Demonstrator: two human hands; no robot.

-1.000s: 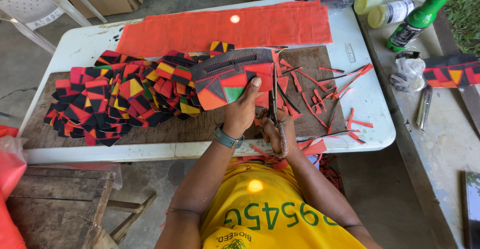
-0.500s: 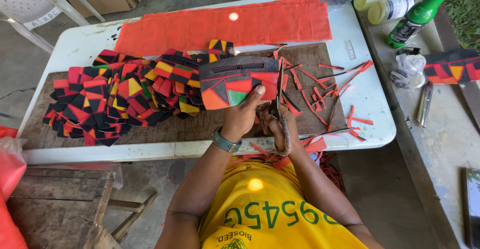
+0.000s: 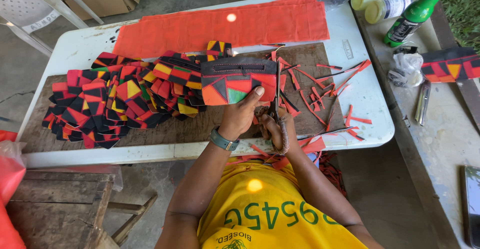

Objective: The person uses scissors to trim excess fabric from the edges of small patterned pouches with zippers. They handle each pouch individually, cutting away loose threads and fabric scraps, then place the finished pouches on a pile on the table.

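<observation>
From the head view, looking straight down: the left hand point(image 3: 240, 116) grips a patchwork pouch point(image 3: 239, 80), thumb pressed on its lower right corner, fingers tucked beneath. The pouch lies flat on a brown wooden board point(image 3: 210, 121), dark zip strip along the top, orange, green and red patches below. The right hand point(image 3: 279, 129) is closed round the handles of a pair of scissors point(image 3: 276, 110), blades pointing up along the pouch's right edge, touching or just beside it; which, I cannot tell. A watch sits on the left wrist.

Left of the pouch, a big heap of patchwork pieces point(image 3: 115, 101) in red, black and yellow spreads over the board. Right of the scissors, thin red offcut strips point(image 3: 320, 91) lie scattered across the board and the white table point(image 3: 370, 104). Behind, a long orange cloth point(image 3: 225, 26) stretches across the table. Far right, on a grey bench, a green bottle point(image 3: 415, 11) stands tilted beside two pale bottles, with another patchwork strip point(image 3: 450, 65) near it.
</observation>
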